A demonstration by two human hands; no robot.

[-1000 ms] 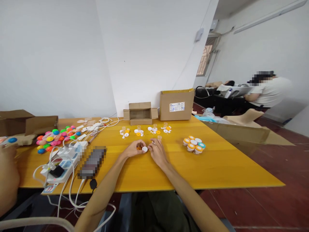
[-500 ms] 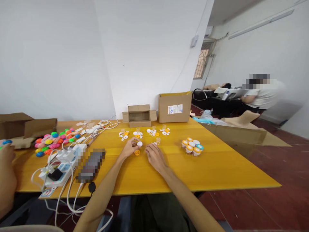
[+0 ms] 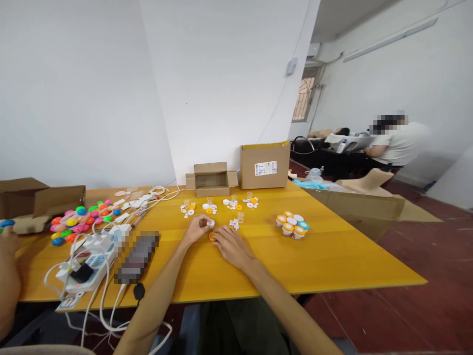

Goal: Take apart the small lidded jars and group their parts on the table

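My left hand (image 3: 196, 230) is closed, thumb and fingers pinching a small white round cap (image 3: 211, 223) above the table. Just to its right, my right hand (image 3: 229, 244) reaches in with its fingertips on an orange round cap (image 3: 212, 236), which they partly cover. Beyond the right hand lie small white printed pieces (image 3: 234, 224) beside a clear little cup (image 3: 241, 217). Farther back sit several small groups of white and orange discs, printed pieces and clear cups, among them an orange disc (image 3: 238, 207).
Several capped containers (image 3: 294, 223) cluster at the right. An open carton (image 3: 212, 183) and a closed carton (image 3: 264, 166) stand at the back. Colourful balls (image 3: 79, 221), a power strip (image 3: 94, 266), cables and a phone (image 3: 139, 257) occupy the left. Another person's arm (image 3: 7, 276) shows at far left.
My right hand has moved left from the white printed pieces to the orange cap, uncovering those pieces. My left hand still holds the white cap, now turned more edge-on. The view shifted slightly.
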